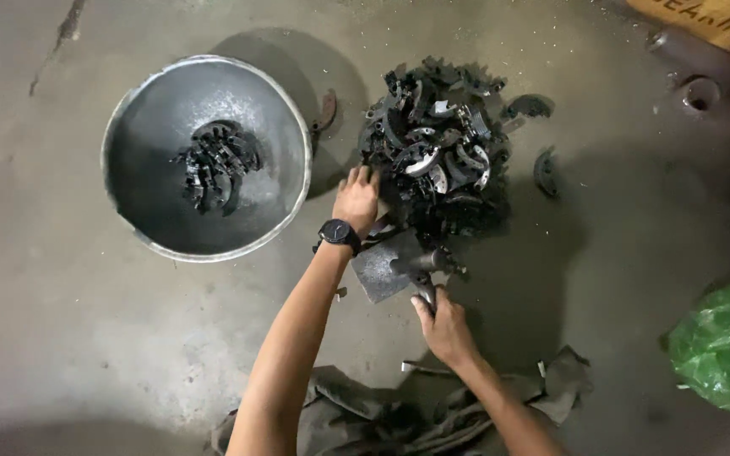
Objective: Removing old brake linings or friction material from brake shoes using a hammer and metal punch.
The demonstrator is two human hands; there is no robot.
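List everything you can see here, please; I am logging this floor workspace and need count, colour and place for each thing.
pile of curved metal parts: one heap, too many to count, black and grey, floor centre
metal bowl: one, grey, floor left, holding a small cluster of the same dark parts
loose curved parts: at least three, dark, floor around the pile
flat plate: one, grey, floor below the pile
hammer: one, dark, over the plate
green bag: one, right edge
cloth: one, dark grey, bottom centre
wristwatch: one, black, left wrist
left hand: touching the pile's edge
right hand: gripping the hammer handle
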